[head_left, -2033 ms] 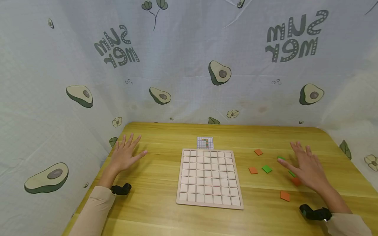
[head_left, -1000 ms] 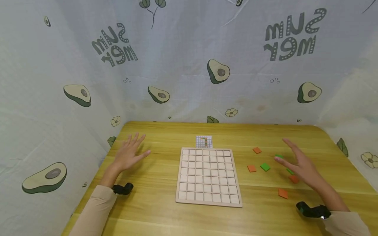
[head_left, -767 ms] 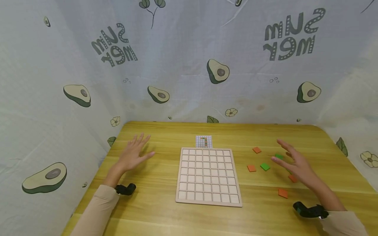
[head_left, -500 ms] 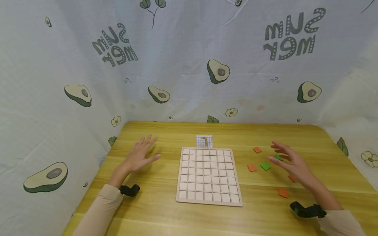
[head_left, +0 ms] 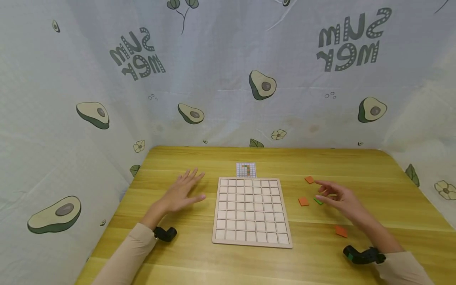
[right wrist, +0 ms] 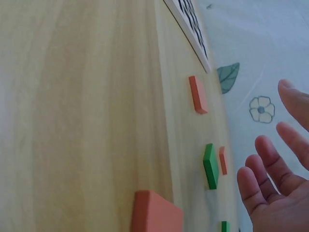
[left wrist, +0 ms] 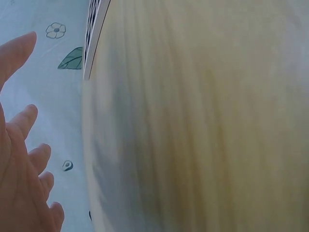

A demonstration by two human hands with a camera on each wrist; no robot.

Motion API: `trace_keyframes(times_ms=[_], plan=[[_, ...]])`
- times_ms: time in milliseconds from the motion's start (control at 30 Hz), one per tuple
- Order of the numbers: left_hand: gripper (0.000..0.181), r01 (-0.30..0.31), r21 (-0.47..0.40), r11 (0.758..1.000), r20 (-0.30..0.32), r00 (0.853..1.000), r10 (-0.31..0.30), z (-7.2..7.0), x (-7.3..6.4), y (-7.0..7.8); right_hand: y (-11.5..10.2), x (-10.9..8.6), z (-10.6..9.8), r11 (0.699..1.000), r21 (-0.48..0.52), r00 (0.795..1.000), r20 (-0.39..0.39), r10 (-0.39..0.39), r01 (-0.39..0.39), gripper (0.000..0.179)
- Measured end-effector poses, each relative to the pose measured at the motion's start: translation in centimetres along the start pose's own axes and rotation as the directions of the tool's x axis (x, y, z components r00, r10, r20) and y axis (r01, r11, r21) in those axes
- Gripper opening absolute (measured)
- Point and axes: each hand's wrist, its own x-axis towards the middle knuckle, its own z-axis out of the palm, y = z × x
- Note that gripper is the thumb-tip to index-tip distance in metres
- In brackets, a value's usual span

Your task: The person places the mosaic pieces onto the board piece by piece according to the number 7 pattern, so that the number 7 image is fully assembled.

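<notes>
In the head view my left hand (head_left: 179, 196) hovers with fingers spread, left of a wooden grid board (head_left: 252, 244), touching nothing. My right hand (head_left: 340, 202), fingers loosely bent and thumb apart from them, hangs over the small square tiles. Its thumb tip overlaps a green tile (head_left: 318, 201), while the index fingertip is near a far orange tile (head_left: 309, 180). Another orange tile (head_left: 303, 202) lies between hand and board. The right wrist view shows a gap between thumb and fingers, with a green tile (right wrist: 210, 166) below on the table.
A small printed grid card (head_left: 246, 170) with coloured squares lies at the board's far edge. Nearer the front is an orange tile (head_left: 341, 231). Behind the wooden table (head_left: 189, 261) hangs a patterned cloth (head_left: 221, 71). The right hand and forearm hide other tiles.
Both hands have moved inward: the left toward the board's left side, the right leftward over the tiles, its fingers bending and drawing closer to the thumb. The tiles and board stay put.
</notes>
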Motion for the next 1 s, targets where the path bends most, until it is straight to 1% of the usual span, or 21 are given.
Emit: trace_keyframes(times_ms=[167, 367, 567, 667, 800, 933, 1000], plan=[[0.081, -0.020, -0.019, 1.000, 0.040, 0.999, 0.021, 0.7, 0.3, 0.7, -0.3, -0.1, 0.6, 0.997, 0.047, 0.998, 0.042, 0.053, -0.055, 0.046], [0.080, -0.048, -0.021, 0.999, 0.078, 0.996, 0.049, 1.4, 0.5, 1.2, -0.3, 0.0, 1.3, 0.992, 0.090, 0.995, 0.068, 0.078, -0.084, 0.043], [0.079, -0.071, -0.012, 0.997, 0.116, 0.991, 0.072, 2.1, 0.8, 1.5, -0.3, 0.2, 1.8, 0.986, 0.090, 0.988, 0.087, 0.129, -0.137, 0.044], [0.079, -0.090, -0.019, 0.996, 0.131, 0.987, 0.092, 2.2, 0.9, 1.7, -0.3, 0.2, 1.9, 0.985, 0.090, 0.986, 0.089, 0.142, -0.150, 0.044], [0.079, -0.103, -0.013, 0.995, 0.156, 0.982, 0.104, 2.4, 0.9, 2.0, -0.2, 0.3, 2.1, 0.989, 0.081, 0.989, 0.084, 0.120, -0.127, 0.041], [0.079, -0.095, 0.006, 0.995, 0.182, 0.979, 0.092, 2.6, 0.9, 2.2, 0.1, 0.3, 2.3, 0.992, 0.070, 0.992, 0.081, 0.095, -0.101, 0.040], [0.079, -0.087, 0.007, 0.996, 0.195, 0.977, 0.084, 2.7, 0.9, 2.2, 0.2, 0.4, 2.3, 0.993, 0.066, 0.992, 0.080, 0.095, -0.100, 0.039]])
